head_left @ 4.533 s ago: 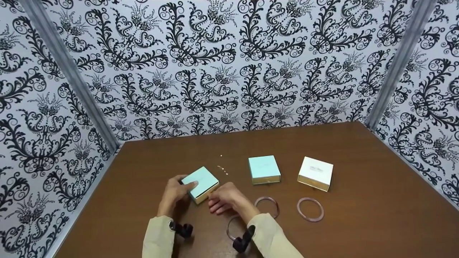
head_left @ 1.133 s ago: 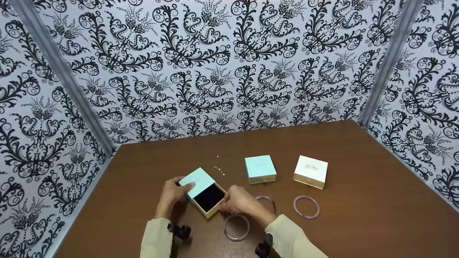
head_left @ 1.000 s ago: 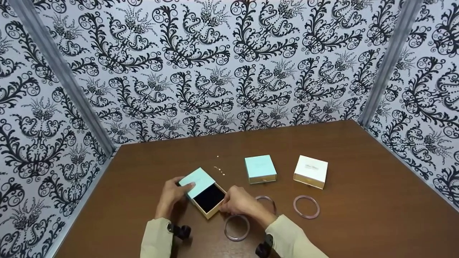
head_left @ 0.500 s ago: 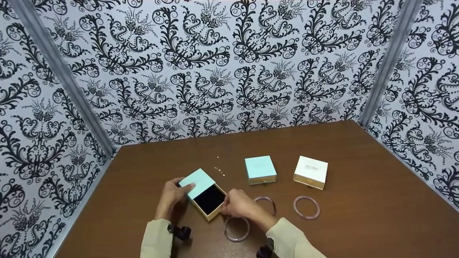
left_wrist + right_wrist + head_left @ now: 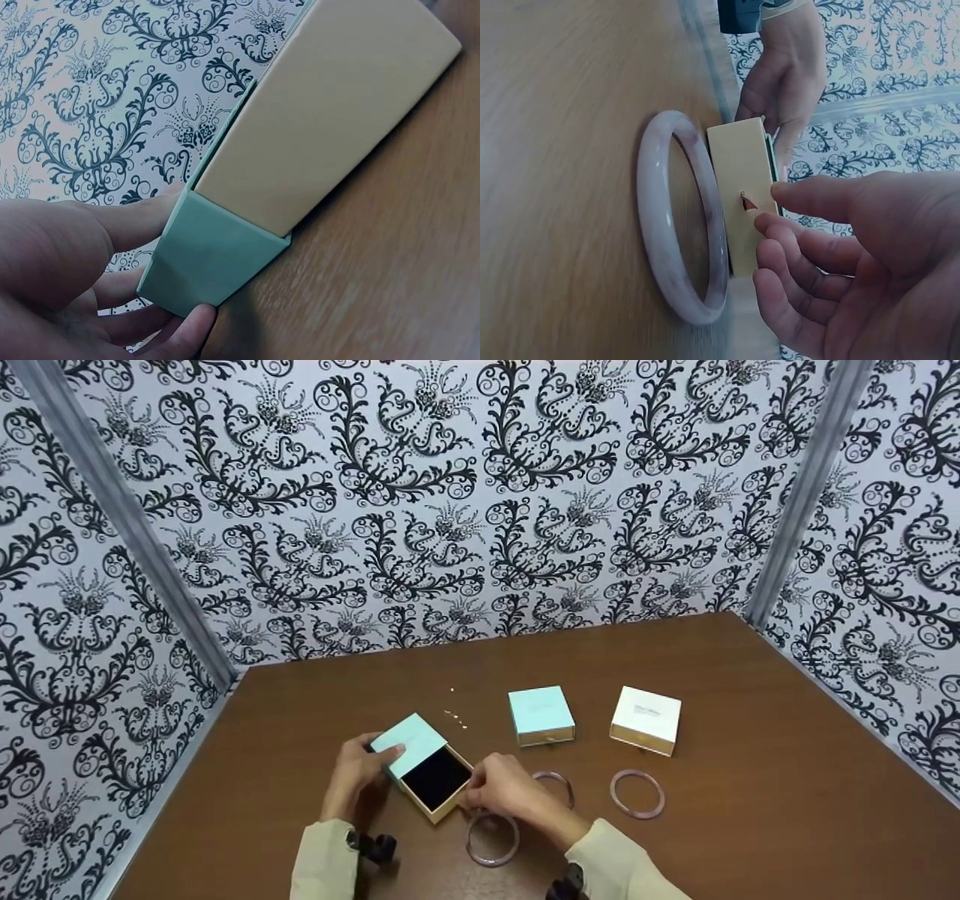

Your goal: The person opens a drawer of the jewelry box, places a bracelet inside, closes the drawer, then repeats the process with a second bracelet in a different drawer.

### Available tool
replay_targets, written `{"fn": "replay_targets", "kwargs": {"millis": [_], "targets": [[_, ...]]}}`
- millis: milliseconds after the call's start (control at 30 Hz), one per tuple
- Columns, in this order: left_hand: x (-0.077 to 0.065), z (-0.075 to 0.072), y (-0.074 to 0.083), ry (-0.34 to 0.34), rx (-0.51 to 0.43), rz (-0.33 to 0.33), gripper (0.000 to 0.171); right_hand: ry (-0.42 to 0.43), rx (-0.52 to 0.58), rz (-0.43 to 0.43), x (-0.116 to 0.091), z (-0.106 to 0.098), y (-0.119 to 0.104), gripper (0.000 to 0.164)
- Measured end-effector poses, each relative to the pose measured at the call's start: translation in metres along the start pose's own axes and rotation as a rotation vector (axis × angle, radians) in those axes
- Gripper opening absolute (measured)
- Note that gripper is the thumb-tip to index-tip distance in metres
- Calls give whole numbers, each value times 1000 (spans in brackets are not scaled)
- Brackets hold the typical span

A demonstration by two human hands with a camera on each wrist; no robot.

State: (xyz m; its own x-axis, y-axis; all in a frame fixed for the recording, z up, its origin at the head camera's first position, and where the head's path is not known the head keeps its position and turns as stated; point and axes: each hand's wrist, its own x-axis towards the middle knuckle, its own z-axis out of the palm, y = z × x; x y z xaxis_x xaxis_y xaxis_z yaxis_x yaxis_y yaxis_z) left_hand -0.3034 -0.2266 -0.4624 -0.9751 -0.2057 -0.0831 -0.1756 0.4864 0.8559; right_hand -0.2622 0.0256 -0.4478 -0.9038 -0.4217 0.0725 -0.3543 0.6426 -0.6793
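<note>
Left hand, partly hidden, grips teal box on table, drawer partway out. Right hand half-curled at drawer front, pinch or touch unclear; arm partly covers one bangle.

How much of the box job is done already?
Done: one drawer is partly out of its mint sleeve, showing black lining.
In hand: the left hand holds the sleeve; the right hand is at the drawer's front.
Probably left: putting away three bangles, loose on the table. The other mint box and white box look closed.
</note>
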Motion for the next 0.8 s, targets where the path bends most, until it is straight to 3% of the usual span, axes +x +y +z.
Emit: {"fn": "replay_targets", "kwargs": {"millis": [267,533,800], "targets": [[1,0,-2,-20,-43,-6,56,29,-54,-27,-10,-7,9,4],[0,0,-1,-23,-25,-30,59,20,-62,-59,-17,-10,16,14],[0,-2,-1,-14,-21,-18,59,5,-87,-24,-20,-7,18,16]]}}
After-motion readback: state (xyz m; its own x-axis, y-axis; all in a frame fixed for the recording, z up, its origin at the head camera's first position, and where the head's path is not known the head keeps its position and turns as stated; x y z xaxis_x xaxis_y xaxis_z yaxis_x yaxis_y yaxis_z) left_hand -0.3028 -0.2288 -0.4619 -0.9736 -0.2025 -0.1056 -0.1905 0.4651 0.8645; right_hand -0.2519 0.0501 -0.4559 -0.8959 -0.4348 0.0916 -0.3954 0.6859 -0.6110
